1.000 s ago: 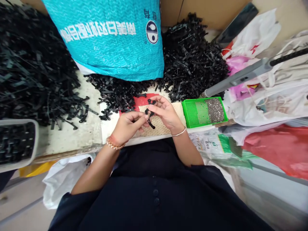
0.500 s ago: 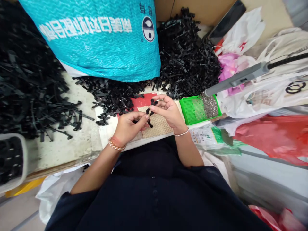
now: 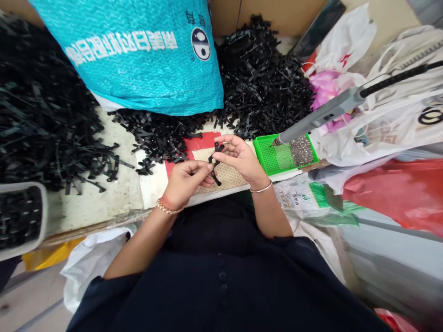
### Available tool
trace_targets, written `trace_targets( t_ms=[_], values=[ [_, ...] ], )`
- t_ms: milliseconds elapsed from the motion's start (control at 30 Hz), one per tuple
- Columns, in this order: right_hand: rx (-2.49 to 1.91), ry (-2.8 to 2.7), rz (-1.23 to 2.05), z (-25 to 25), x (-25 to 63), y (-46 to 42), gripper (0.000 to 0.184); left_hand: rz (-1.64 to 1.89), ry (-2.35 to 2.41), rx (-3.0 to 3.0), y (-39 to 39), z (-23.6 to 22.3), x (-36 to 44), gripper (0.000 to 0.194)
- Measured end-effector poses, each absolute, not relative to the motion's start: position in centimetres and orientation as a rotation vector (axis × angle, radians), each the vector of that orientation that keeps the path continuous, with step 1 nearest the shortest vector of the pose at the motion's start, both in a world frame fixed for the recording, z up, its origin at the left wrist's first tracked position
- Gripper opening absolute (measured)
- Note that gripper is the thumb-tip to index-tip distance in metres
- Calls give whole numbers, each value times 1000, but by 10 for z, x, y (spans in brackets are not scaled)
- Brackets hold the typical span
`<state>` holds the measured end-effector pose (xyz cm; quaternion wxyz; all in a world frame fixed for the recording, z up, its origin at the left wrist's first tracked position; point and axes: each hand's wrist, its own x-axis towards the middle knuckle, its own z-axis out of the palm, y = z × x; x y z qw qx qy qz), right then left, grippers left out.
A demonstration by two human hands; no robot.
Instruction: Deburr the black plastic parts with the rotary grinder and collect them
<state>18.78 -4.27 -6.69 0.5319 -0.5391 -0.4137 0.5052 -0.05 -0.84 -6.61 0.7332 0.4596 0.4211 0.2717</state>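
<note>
My left hand [image 3: 185, 182] pinches a black plastic linkage piece [image 3: 217, 179] between thumb and fingers. Closed on the upper end of that same piece, or on another joined to it, is my right hand [image 3: 238, 159]; I cannot tell which. The black pieces are narrow, with rounded ends. Both hands are close together just above a tan dotted mat [image 3: 235, 177]. Right of them stands a green basket [image 3: 268, 168] with small metal screws [image 3: 302, 151] heaped in its right part. A grey electric screwdriver [image 3: 318, 116] hangs with its tip over the basket.
Large heaps of similar black parts [image 3: 44, 101] lie at the left and behind the mat. A blue woven sack [image 3: 145, 69] rests on the parts. At lower left is a white bin [image 3: 43, 216] of black parts. Plastic bags [image 3: 387, 184] crowd the right side.
The screwdriver has swung left, its tip now farther over the basket. The camera view has shifted slightly. Both hands keep nearly the same hold on the black parts.
</note>
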Motion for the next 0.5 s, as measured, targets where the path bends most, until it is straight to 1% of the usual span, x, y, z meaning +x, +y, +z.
trace_targets(
  t_ms=[200,500],
  values=[
    [-1225,-1044,1186,-67,191,-53,47,643,996,821,-27,-58,10,51],
    [-1134,-1120,1157,-70,198,-65,45,753,1072,1026,-51,-50,13,44]
  ],
)
